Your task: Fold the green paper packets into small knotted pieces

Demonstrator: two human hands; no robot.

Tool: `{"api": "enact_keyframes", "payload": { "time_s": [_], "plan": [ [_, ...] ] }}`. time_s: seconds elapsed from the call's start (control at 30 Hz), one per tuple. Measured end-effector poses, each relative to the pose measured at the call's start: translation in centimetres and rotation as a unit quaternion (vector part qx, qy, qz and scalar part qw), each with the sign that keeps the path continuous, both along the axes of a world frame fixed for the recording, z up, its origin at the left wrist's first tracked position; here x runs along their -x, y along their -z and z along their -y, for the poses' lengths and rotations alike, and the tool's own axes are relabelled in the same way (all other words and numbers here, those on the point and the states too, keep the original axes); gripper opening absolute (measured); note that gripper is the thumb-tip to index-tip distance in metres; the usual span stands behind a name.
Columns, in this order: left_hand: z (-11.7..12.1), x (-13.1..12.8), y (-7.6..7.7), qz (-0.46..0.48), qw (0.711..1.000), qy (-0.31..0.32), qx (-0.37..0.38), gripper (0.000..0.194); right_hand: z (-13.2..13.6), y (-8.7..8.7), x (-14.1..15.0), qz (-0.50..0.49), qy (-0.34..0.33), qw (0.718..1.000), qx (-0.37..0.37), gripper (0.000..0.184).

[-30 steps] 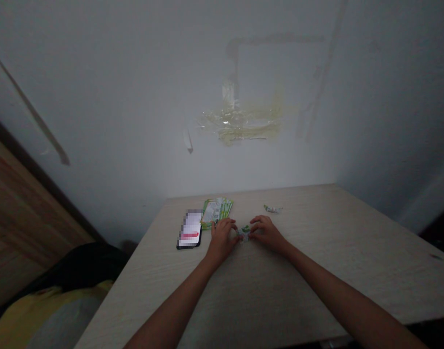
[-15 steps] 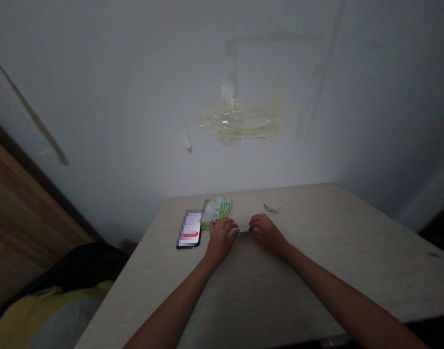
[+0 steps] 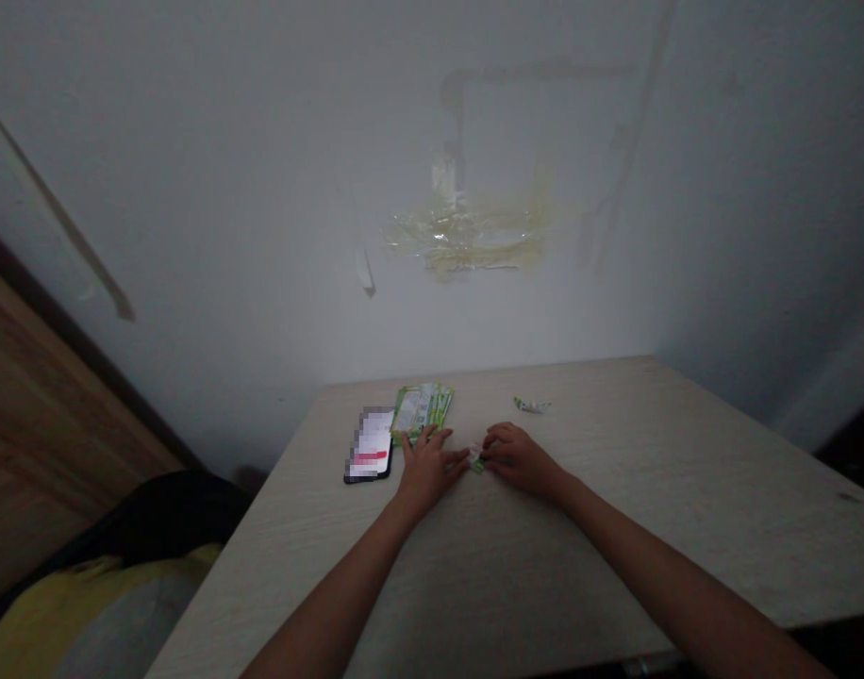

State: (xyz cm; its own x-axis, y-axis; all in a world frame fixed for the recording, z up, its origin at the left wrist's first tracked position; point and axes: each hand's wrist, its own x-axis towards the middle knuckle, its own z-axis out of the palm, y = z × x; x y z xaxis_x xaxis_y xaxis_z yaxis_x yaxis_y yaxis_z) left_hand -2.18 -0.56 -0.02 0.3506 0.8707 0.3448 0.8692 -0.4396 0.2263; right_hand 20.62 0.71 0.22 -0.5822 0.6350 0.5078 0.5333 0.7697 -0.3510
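On a pale wooden table [image 3: 616, 528] my two hands meet over a small green and white packet [image 3: 477, 459]. My left hand [image 3: 426, 466] lies on the tabletop with its fingers spread and its fingertips against the packet's left side. My right hand [image 3: 518, 456] has its fingers curled and pinched on the packet's right end. Most of the packet is hidden between the fingers.
A phone [image 3: 370, 445] with a lit screen lies left of my left hand. Beside it, a stack of green printed sachets [image 3: 422, 406] rests near the wall. A small torn scrap of wrapper [image 3: 530, 405] lies behind my right hand. A yellow and black bundle [image 3: 113, 575] sits off the table's left edge.
My left hand's fingers have uncurled and spread flat. The green and white packet, hidden half a second ago, shows again between the fingertips, slightly nearer me.
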Motion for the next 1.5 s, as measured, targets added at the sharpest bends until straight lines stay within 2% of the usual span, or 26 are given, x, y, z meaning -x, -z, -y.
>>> {"api": "enact_keyframes", "payload": {
  "time_s": [0.17, 0.5, 0.77, 1.07, 1.23, 1.37, 1.5],
  "plan": [
    [-0.1, 0.2, 0.0, 0.004, 1.000, 0.021, 0.010, 0.026, 0.1, -0.1, 0.1, -0.012, -0.011, 1.000, 0.014, 0.017],
    [0.5, -0.5, -0.8, 0.037, 0.999, 0.034, -0.013, 0.007, -0.5, 0.3, 0.0, -0.026, -0.023, 0.999, 0.041, 0.016],
    [0.3, -0.4, -0.7, 0.048, 0.999, 0.022, -0.012, 0.004, -0.6, 0.3, 0.2, -0.036, 0.002, 0.998, 0.055, 0.012],
    [0.2, -0.7, -0.6, 0.064, 0.998, 0.012, -0.007, 0.009, -0.2, 0.1, 0.8, -0.042, 0.054, 0.997, 0.041, 0.015],
    [0.0, -1.1, -0.3, 0.073, 0.997, 0.012, -0.004, 0.011, -0.9, 1.3, 0.8, -0.045, 0.110, 0.993, -0.005, 0.018],
    [-0.2, -1.3, -0.2, 0.078, 0.997, 0.001, -0.002, 0.009, -1.4, 2.1, 1.0, -0.042, 0.144, 0.989, 0.001, 0.021],
    [-0.4, -1.6, -0.3, 0.077, 0.997, -0.025, 0.002, 0.009, -1.4, 2.1, 1.5, -0.020, 0.170, 0.985, -0.003, 0.017]
  ]
}}
